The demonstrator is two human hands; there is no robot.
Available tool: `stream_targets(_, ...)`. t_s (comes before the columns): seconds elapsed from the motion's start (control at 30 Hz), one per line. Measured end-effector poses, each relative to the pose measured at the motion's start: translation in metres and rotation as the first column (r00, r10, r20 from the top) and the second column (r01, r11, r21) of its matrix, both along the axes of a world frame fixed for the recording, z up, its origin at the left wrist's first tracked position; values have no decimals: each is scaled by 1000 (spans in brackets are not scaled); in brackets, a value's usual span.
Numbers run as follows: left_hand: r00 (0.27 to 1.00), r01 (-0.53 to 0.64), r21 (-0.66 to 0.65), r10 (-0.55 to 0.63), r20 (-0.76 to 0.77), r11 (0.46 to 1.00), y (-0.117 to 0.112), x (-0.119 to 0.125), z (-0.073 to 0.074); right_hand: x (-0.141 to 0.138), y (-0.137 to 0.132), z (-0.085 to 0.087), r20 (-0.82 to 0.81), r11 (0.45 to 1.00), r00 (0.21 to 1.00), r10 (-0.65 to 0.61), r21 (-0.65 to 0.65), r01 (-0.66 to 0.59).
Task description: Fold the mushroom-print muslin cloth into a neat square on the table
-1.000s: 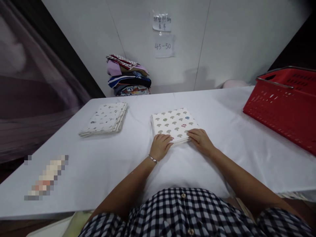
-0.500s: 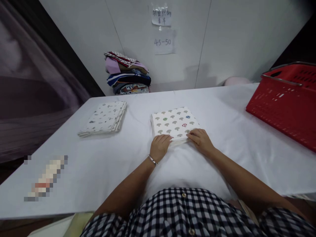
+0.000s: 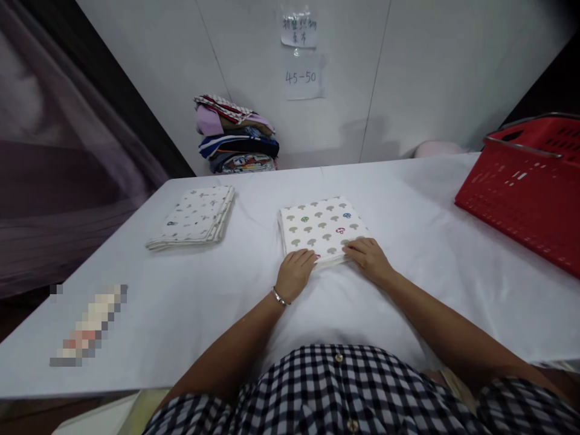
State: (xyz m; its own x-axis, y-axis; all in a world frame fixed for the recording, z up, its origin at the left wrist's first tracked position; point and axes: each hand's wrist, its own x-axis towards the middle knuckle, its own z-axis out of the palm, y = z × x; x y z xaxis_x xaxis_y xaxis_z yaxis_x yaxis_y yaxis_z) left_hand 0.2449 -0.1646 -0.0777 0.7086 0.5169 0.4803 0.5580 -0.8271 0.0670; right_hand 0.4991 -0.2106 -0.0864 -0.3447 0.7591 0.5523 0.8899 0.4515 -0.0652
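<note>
A folded white cloth (image 3: 324,226) printed with grey mushrooms, plus a few coloured ones, lies flat in front of me on the table. At its near left corner my left hand (image 3: 295,273), with a silver bracelet at the wrist, grips the edge with fingers on top. My right hand (image 3: 369,261) pinches the near edge toward the right corner, fingers bent over it. Both thumbs are partly hidden. Several layers show along the cloth's near and left edges. Apart from my hands, to the left, lies another folded white cloth (image 3: 194,214) with small dark prints.
The table (image 3: 408,211) has a white cover. A red basket (image 3: 521,187) with a metal handle stands at right. Behind the table, a pile of folded fabrics (image 3: 238,136) rises by the wall with paper signs (image 3: 304,75). A blurred-out flat item (image 3: 90,326) lies at left.
The cream lower layer that stuck out at the mushroom-print cloth's near edge now lines up more closely with the top. Both hands stay at that edge; the view has shifted slightly.
</note>
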Motion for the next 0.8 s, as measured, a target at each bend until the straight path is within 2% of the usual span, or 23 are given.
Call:
stream_targets(0.13,999,-7,-45,5,-43,999,-3,-3,0,2,-3,-4,10,999,1000,8,-43,-8)
stream_targets(0.33,996,-51,-21,49,-70,998,-7,4,5,1,-1,-5,-4,999,1000,23,-33,-23)
stream_targets(0.53,987,2,-22,-5,-159,1000,-5,4,-9,-2,-3,-2,-14,1000,1000,20,-20,-20)
stream_targets(0.67,987,-7,-13,5,-163,1000,-2,3,-18,-22,-8,7,-49,999,998,-27,-42,25)
stream_targets(0.8,988,-19,5,19,-156,1000,-3,4,-20,-49,-9,4,30,996,998,55,-71,-53)
